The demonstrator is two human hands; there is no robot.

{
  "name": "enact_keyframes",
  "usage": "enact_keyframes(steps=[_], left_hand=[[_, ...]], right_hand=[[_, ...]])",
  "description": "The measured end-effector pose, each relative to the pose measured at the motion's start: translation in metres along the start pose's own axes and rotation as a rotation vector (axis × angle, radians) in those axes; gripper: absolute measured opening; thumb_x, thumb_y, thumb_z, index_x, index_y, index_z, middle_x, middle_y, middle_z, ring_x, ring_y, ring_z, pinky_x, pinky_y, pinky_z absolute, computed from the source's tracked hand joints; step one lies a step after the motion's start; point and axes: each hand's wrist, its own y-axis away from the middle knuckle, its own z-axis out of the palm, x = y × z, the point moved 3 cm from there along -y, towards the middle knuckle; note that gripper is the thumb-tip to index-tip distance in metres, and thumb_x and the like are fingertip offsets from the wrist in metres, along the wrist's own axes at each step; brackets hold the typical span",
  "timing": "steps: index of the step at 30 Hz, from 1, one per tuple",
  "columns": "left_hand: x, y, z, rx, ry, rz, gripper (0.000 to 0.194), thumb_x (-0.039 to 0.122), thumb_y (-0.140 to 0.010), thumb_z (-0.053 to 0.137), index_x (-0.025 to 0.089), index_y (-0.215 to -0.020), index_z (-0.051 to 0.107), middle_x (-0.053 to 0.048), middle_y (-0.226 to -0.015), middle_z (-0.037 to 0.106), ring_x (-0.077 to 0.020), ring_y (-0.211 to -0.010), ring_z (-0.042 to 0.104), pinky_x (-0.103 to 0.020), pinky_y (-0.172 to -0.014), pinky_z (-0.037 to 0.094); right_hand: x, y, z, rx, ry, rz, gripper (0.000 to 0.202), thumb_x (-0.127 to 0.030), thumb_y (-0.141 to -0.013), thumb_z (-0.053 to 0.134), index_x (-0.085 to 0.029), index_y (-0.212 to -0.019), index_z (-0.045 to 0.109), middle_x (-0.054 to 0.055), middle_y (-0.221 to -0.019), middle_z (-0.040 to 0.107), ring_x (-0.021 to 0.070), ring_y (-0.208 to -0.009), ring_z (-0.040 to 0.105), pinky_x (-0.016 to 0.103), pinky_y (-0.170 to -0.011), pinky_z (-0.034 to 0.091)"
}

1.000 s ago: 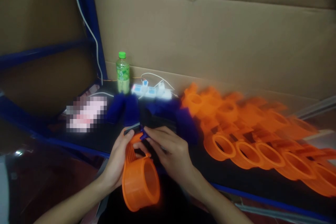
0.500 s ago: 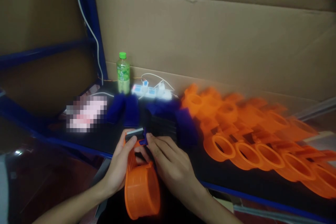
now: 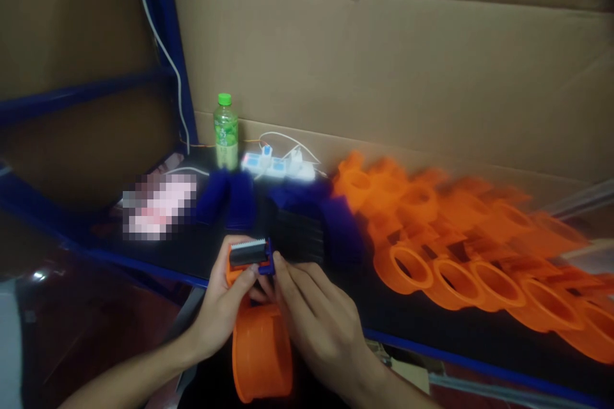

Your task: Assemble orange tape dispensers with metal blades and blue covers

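My left hand [image 3: 218,307] is closed around the head of an orange plastic tape dispenser [image 3: 261,354], its thumb on the front. Its wide round ring hangs below, between my wrists. At the top of the head are a dark strip and a pale toothed cutting blade [image 3: 248,245]. A small blue plastic piece [image 3: 270,259] stands at the head's right end. My right hand [image 3: 321,326] has its fingers pinched together against the blue piece; the fingertips' far side is hidden.
Rows of orange tape dispensers [image 3: 453,278] cover the right of the black tabletop [image 3: 384,307]. Blue plastic parts [image 3: 343,223] and black strips [image 3: 300,233] lie ahead. Behind stand a green-capped bottle [image 3: 226,137] and a power strip [image 3: 278,166]. A blue frame post [image 3: 175,64] rises at left.
The dispenser's head has tipped slightly and moved a little right and down. My left thumb has slid from the dark strip to lower right, near the blue piece. My right hand stays at that piece.
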Motion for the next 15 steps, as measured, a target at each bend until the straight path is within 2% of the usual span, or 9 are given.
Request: enact_keyframes(steps=[6, 10, 15], left_hand=[[0.0, 0.0, -0.004, 0.035, -0.043, 0.016, 0.037, 0.035, -0.084, 0.075, 0.026, -0.115, 0.058, -0.001, -0.086, 0.067, -0.0163, -0.062, 0.065, -0.025, -0.057, 0.056], [-0.003, 0.001, -0.007, -0.011, -0.052, 0.011, 0.037, 0.034, -0.084, 0.075, 0.026, -0.115, 0.057, 0.0, -0.088, 0.065, -0.0141, -0.06, 0.064, -0.025, -0.059, 0.057], [-0.003, 0.0, -0.007, -0.078, -0.033, 0.041, 0.039, 0.029, -0.083, 0.076, 0.027, -0.117, 0.057, -0.001, -0.086, 0.065, -0.0145, -0.063, 0.063, -0.025, -0.062, 0.057]], right_hand=[[-0.001, -0.004, -0.006, -0.038, 0.05, -0.043, 0.03, -0.013, -0.099, 0.056, 0.003, -0.123, 0.065, 0.021, -0.108, 0.073, 0.0234, -0.091, 0.07, 0.038, -0.079, 0.063], [-0.005, -0.004, -0.012, -0.051, 0.134, -0.14, 0.029, -0.013, -0.096, 0.06, 0.005, -0.118, 0.067, 0.023, -0.108, 0.073, 0.0264, -0.09, 0.071, 0.039, -0.075, 0.064], [-0.004, -0.002, -0.014, -0.069, 0.123, -0.121, 0.028, -0.011, -0.095, 0.06, 0.003, -0.118, 0.069, 0.023, -0.109, 0.072, 0.0262, -0.091, 0.071, 0.039, -0.074, 0.064]])
